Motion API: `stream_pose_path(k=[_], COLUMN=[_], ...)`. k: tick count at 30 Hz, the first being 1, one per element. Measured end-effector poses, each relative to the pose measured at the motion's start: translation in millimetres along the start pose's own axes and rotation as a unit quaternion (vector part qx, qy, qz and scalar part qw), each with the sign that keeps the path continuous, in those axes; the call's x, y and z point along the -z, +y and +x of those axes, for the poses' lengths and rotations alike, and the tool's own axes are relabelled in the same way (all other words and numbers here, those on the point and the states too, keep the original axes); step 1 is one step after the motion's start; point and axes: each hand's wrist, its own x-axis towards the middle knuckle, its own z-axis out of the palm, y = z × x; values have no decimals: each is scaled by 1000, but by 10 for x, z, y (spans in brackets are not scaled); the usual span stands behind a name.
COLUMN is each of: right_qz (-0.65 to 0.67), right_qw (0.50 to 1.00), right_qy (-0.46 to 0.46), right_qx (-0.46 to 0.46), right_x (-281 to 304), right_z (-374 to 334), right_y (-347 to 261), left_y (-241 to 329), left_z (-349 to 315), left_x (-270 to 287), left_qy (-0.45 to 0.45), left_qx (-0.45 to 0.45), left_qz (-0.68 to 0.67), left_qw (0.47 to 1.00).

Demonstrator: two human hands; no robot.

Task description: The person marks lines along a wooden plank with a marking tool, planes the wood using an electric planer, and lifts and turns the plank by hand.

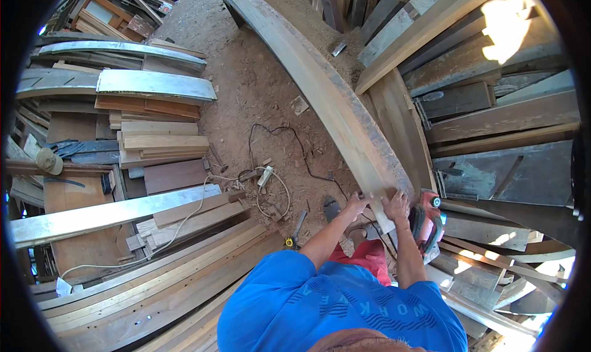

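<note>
A long pale wooden plank (320, 96) with a rough grey strip along its right side runs from the far end of the yard to just in front of me. My left hand (355, 205) grips its left edge close to the near end. On the opposite side my right hand (397, 205) holds the same end, thumb over the top face; some fingertips are hard to make out. Right beside that hand sits a red and black power tool (426, 222), perhaps an electric planer.
Stacked boards (165, 144) line the left, with more timber (505, 121) on the right. A dark cable (295, 145) winds over the dirt floor near a white power strip (265, 177). A hammer-like tool (300, 224) and yellow tape measure (289, 242) lie left of my feet.
</note>
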Motion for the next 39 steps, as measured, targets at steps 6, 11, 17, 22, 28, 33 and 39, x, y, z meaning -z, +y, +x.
stream_pose_path(k=[6, 11, 17, 22, 28, 33, 39], right_qz=[8, 94, 280, 334, 504, 469, 465], right_qw=[998, 987, 948, 917, 813, 834, 841], right_qy=[-65, -133, -143, -215, -280, -283, -268], right_qx=[8, 11, 57, -42, -82, -62, -64], right_x=[-418, -710, -1493, -1298, -1463, -1398, -1510], right_z=[-306, -540, -153, -141, 40, 154, 173], right_y=[-162, -432, -139, -237, 62, -90, -21], left_y=[-180, 47, 335, 179, 588, 389, 372], left_z=[-172, -786, -1315, -1075, -1209, -985, -1302], left_x=[271, 699, 824, 651, 408, 515, 221], left_qy=[-5, 123, 117, 134, 87, 79, 126], left_qx=[-53, 54, -86, -111, -125, -98, -194], left_qz=[-118, 136, 193, 271, 304, 310, 194], left_qw=[992, 982, 970, 947, 940, 942, 953])
